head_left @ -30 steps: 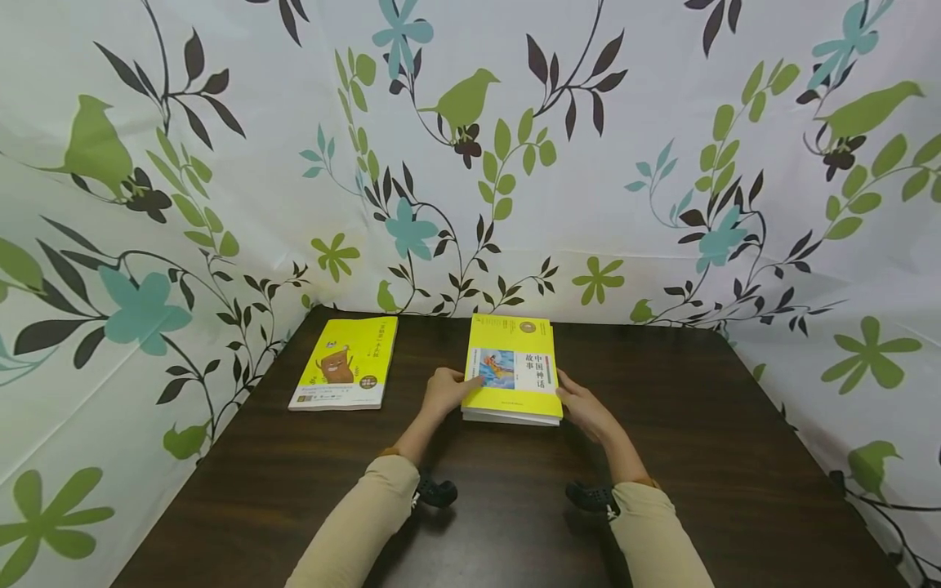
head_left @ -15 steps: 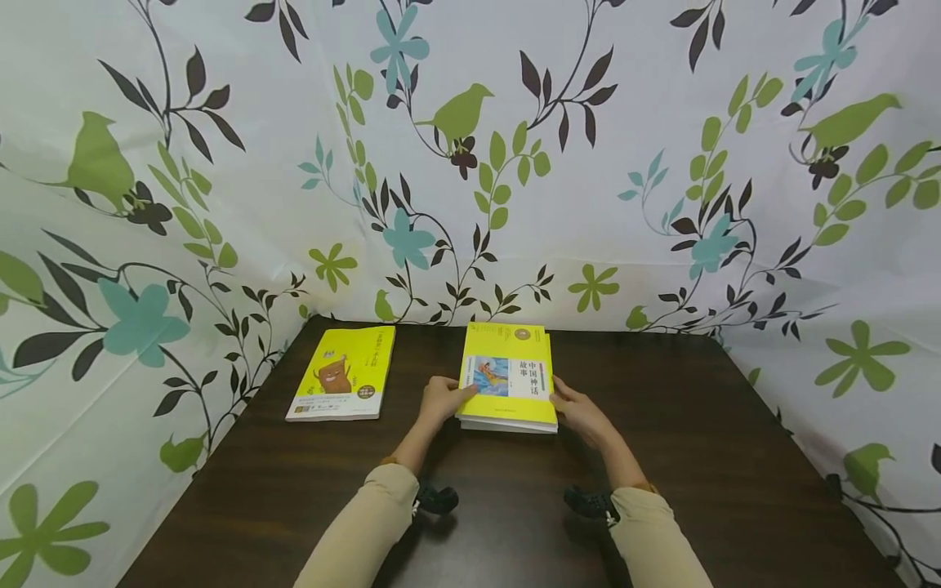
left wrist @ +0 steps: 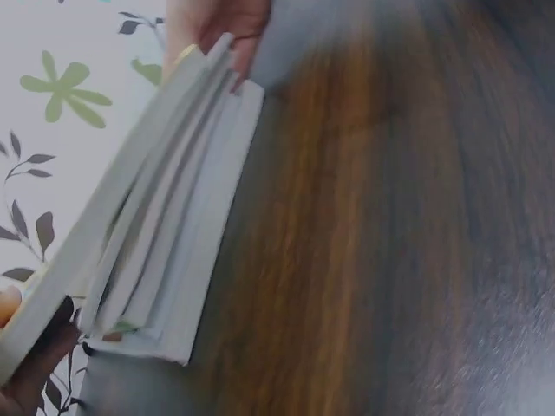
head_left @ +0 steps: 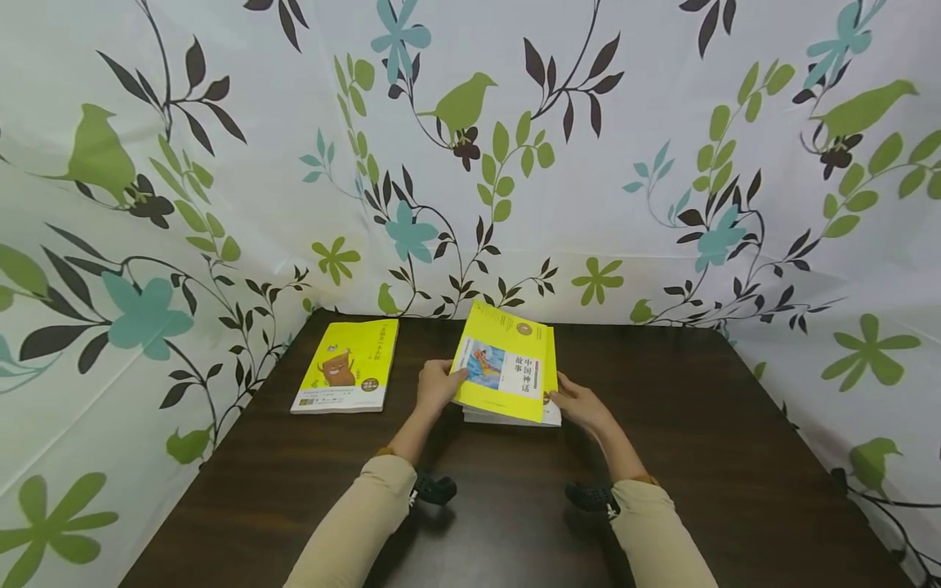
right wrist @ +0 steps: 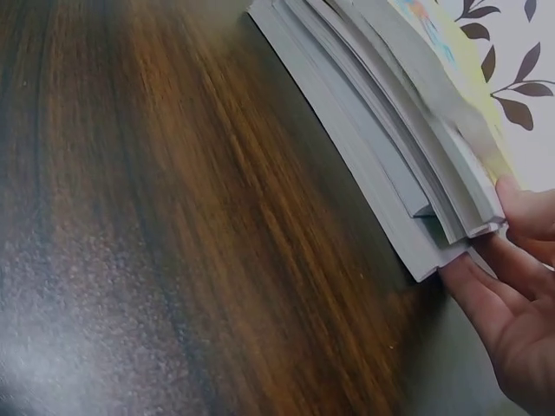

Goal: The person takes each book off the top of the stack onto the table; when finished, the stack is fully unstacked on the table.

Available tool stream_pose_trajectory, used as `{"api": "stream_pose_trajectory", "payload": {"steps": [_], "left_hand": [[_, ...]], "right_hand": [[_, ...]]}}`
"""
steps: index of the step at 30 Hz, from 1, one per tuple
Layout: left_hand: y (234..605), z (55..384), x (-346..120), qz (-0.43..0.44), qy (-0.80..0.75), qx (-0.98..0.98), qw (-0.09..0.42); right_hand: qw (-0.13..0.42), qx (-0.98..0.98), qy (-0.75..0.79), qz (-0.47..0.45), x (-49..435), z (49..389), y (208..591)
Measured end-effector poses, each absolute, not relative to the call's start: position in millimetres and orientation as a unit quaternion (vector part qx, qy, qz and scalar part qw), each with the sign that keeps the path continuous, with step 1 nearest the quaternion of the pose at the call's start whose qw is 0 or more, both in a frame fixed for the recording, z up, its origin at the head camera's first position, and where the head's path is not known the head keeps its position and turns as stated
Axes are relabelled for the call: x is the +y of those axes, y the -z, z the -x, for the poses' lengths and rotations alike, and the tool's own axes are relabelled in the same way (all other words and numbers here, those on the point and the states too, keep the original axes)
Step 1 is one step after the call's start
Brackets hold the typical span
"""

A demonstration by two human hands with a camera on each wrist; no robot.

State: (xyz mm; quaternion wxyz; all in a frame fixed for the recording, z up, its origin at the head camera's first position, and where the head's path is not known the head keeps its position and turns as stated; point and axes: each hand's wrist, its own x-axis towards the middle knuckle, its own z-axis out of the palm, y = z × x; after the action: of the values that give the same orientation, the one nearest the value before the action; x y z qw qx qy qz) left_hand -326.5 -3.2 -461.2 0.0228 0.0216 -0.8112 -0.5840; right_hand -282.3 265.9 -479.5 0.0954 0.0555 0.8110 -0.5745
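A yellow paperback [head_left: 500, 367] with a blue picture on its cover lies turned and tilted over a stack of books [head_left: 553, 415]. My left hand [head_left: 437, 384] pinches its left edge, thumb on the cover and fingers beneath. In the left wrist view, this top book's near end is raised away from the books under it. My right hand [head_left: 584, 404] holds the right side of the stack. In the right wrist view, its thumb lies at the upper books' corner, fingers beside the lower book [right wrist: 425, 264]. Page edges of several books show, fanned unevenly.
Another yellow book [head_left: 345, 367] with a brown cartoon figure lies flat on the dark wooden table [head_left: 507, 506], left of the stack. A white cloth [head_left: 544, 188] printed with birds and leaves hangs behind the table and along its sides.
My left hand has raised the top book's left side and turned it counterclockwise, baring the yellow book below. My right hand stays at the stack's right side.
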Motion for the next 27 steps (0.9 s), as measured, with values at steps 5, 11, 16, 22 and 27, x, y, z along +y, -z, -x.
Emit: {"api": "stream_pose_trajectory", "payload": {"steps": [5,11,16,22,27], "left_hand": [[459,328,-6,-0.067,0.638,-0.767,-0.013],[462,329,-12,-0.096,0.664,-0.741,-0.027],[460,329,-21,-0.118,0.684,-0.718,-0.041],[453,329,-27,-0.131,0.7,-0.701,-0.041],[449,327,-33,-0.148,0.704,-0.693,-0.042]], "right_hand": [[0.087,0.816,0.565,-0.088,268,284,478],[0.093,0.805,0.581,-0.072,264,281,478],[0.094,0.806,0.579,-0.077,262,280,479],[0.088,0.818,0.564,-0.076,266,281,477],[0.095,0.813,0.569,-0.076,263,282,476]]}}
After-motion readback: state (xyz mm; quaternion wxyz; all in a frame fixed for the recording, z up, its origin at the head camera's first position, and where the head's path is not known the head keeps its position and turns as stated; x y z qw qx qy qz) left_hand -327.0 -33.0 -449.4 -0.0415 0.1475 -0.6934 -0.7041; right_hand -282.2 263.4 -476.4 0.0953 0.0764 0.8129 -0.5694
